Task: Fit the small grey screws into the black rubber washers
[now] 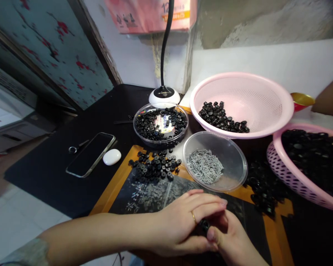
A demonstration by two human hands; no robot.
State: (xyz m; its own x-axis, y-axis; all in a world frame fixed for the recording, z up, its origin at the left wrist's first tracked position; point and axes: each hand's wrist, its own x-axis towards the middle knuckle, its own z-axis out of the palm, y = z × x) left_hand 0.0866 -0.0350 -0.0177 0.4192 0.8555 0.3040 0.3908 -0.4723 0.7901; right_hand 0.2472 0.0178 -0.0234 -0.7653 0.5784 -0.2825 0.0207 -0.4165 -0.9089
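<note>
My left hand (180,221), with a gold ring, reaches in from the left over the black mat. Its fingers curve across the fingertips of my right hand (234,236). Between the two hands sits a small black part (204,225), mostly covered by fingers; both hands close round it. Just beyond them stands a clear round tub (233,166) with grey metal screws (205,166). Loose black discs (155,166) lie in a pile left of the tub. Behind that pile, a clear round container (161,140) holds more small black pieces.
A pink basket (255,96) with black parts stands at the back right, and a second pink basket (291,173) is heaped with them. Loose black parts (266,188) lie beside it. Left are a phone (91,155), white oval object (111,157) and lamp base (164,96).
</note>
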